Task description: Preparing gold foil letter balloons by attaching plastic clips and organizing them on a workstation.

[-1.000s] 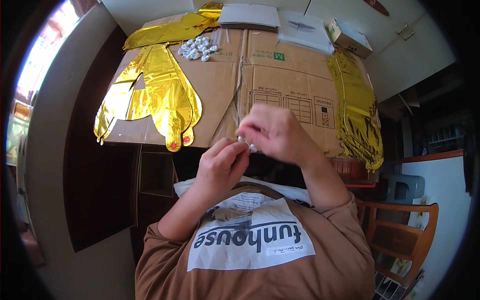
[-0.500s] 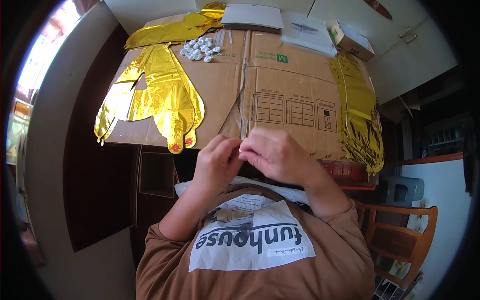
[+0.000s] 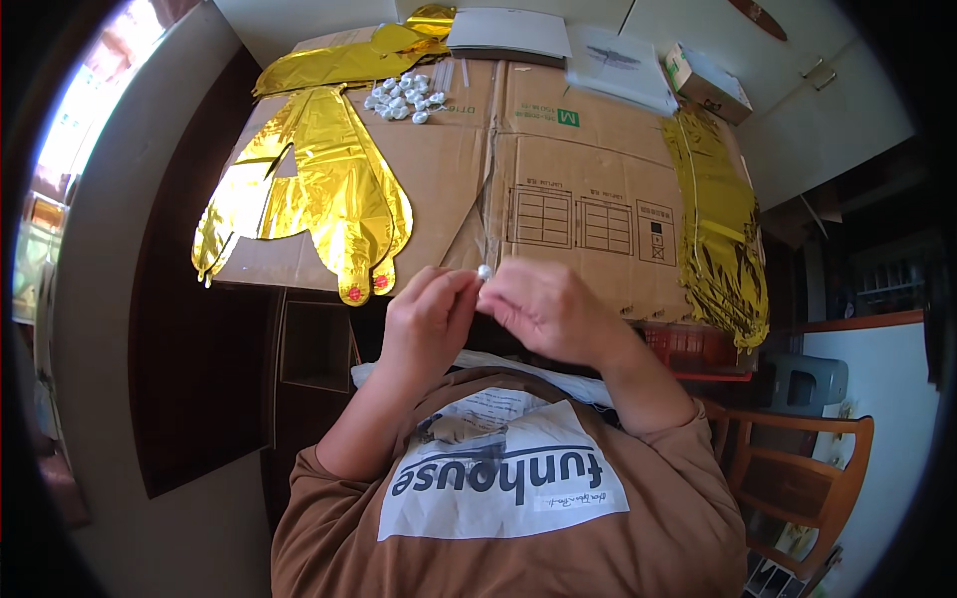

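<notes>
A small white bundle (image 3: 484, 271) shows between the fingertips of my two hands, near the cardboard's front edge. My left hand (image 3: 431, 311) is closed in a pinch at its left side. My right hand (image 3: 538, 307) is curled closed at the right, slightly blurred, thumb and forefinger pressed together against the same bundle. Its exact kind is too small to tell. Similar white bundles (image 3: 404, 98) lie in a loose pile toward the back of the cardboard (image 3: 449, 164). Flat gold foil balloons (image 3: 344, 189) are spread at the left, their tails hanging past the front edge.
More gold foil (image 3: 329, 72) lies along the back left, and a stack of gold foil strips (image 3: 718, 214) at the right. A white box (image 3: 508, 35), a clear plastic packet (image 3: 620, 70) and a small carton (image 3: 708, 83) stand behind. A wooden chair (image 3: 797, 468) is at the lower right.
The white bundle now shows above my fingertips, where before it was mostly hidden between them. Both hands stay close together in nearly the same place.
</notes>
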A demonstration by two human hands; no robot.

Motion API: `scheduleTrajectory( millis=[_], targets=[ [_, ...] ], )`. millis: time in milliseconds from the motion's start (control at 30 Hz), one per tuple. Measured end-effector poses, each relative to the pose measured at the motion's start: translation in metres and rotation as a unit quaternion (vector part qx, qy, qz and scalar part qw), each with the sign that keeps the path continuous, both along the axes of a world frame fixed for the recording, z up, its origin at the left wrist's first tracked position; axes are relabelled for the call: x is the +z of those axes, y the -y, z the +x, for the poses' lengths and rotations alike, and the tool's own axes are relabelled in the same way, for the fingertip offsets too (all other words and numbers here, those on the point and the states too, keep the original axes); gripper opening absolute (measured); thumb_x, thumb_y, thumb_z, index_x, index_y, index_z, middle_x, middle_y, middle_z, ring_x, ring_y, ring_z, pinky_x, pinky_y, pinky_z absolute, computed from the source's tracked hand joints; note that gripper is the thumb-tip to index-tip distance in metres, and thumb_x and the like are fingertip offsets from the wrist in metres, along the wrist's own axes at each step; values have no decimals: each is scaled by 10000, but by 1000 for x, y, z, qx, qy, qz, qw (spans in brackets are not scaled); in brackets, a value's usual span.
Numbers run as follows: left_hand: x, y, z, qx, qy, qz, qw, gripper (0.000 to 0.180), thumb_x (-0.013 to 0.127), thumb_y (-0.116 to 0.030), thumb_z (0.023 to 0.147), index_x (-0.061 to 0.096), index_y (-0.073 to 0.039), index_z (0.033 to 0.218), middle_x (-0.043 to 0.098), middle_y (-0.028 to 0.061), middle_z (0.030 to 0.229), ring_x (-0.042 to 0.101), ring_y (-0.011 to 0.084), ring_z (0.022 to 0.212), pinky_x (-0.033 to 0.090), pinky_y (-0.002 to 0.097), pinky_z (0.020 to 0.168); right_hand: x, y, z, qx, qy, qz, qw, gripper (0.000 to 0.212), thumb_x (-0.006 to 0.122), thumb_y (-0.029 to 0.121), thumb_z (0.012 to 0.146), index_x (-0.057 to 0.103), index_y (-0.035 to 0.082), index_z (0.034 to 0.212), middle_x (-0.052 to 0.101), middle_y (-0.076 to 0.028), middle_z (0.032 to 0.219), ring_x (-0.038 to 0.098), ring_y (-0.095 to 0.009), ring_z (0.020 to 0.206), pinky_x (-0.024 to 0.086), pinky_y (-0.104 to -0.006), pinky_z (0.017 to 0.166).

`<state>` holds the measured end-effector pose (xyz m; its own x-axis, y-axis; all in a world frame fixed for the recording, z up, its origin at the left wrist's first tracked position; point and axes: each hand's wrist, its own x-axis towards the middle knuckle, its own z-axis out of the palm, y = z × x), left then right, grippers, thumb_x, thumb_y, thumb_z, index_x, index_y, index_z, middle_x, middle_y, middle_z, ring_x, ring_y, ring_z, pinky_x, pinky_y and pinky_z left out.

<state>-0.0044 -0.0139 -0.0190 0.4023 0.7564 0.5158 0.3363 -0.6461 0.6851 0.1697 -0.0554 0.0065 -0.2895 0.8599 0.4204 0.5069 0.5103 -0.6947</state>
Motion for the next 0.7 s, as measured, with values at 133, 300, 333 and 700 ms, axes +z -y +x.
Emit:
scheduleTrajectory(
  millis=[133,300,333,700],
  targets=[
    [0,5,5,-104,13,22,994,162,693,47,764,641,8,912,642,127,827,648,228,692,509,287,603,10,-28,19,-6,-22,-9,1000,98,661,71,843,598,14,796,541,-108,710,556,-232,628,447,-325,576],
    [11,2,-2,-40,56,-71,995,124,700,40,752,647,-5,855,648,85,774,630,153,650,489,250,579,-30,-21,12,9,-93,-124,988,136,629,112,884,593,-1,818,572,-114,721,579,-226,650,452,-327,601],
    [9,0,-3,-3,49,-77,996,118,706,32,751,650,-8,847,650,78,765,629,146,640,488,246,577,-34,-13,7,16,-79,-112,990,151,623,129,892,594,-4,826,579,-127,724,589,-246,655,458,-344,602],
    [12,3,0,-112,37,-110,987,121,686,42,761,647,11,871,627,80,753,623,139,634,485,235,578,-6,-36,19,18,-82,-83,993,118,682,80,844,593,21,793,550,-42,717,541,-157,627,428,-290,564]
  ],
)
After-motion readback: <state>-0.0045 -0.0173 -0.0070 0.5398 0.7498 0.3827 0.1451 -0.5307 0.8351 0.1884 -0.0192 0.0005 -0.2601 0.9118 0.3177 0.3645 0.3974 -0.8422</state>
